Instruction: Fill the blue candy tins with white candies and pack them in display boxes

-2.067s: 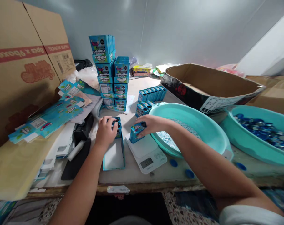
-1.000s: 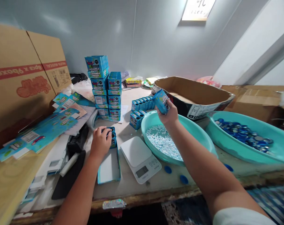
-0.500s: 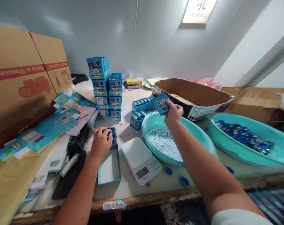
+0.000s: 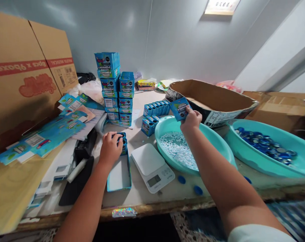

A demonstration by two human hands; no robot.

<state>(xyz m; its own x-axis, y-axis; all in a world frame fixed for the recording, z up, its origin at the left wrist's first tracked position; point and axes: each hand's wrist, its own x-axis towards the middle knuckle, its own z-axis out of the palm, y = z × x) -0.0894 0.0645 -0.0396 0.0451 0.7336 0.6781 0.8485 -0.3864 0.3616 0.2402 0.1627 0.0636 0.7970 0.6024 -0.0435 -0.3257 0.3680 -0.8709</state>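
My left hand (image 4: 111, 148) rests its curled fingers on small blue boxes (image 4: 123, 144) at the far end of an open blue tray (image 4: 119, 176). That tray's near part shows a bare white bottom. Pinched in my right hand (image 4: 191, 119) is a flat blue box (image 4: 179, 109), raised above the far rim of a turquoise basin (image 4: 218, 141) of pale candies (image 4: 176, 148). Between the tray and the basin lies a white scale (image 4: 152, 168). Rows of small blue boxes (image 4: 156, 108) stand behind the basin.
Tall stacks of filled blue boxes (image 4: 109, 84) stand behind the tray. At left are flat blue cartons (image 4: 56, 134) and a big cardboard box (image 4: 29, 60). A second basin (image 4: 258, 164) with blue lids is at right, a cut-open carton (image 4: 218, 116) behind. Blue caps (image 4: 198, 190) lie near the front edge.
The camera view has shifted slightly. My right hand still holds the flat blue box, now tilted a little differently, and my left hand remains at the tray's far end.
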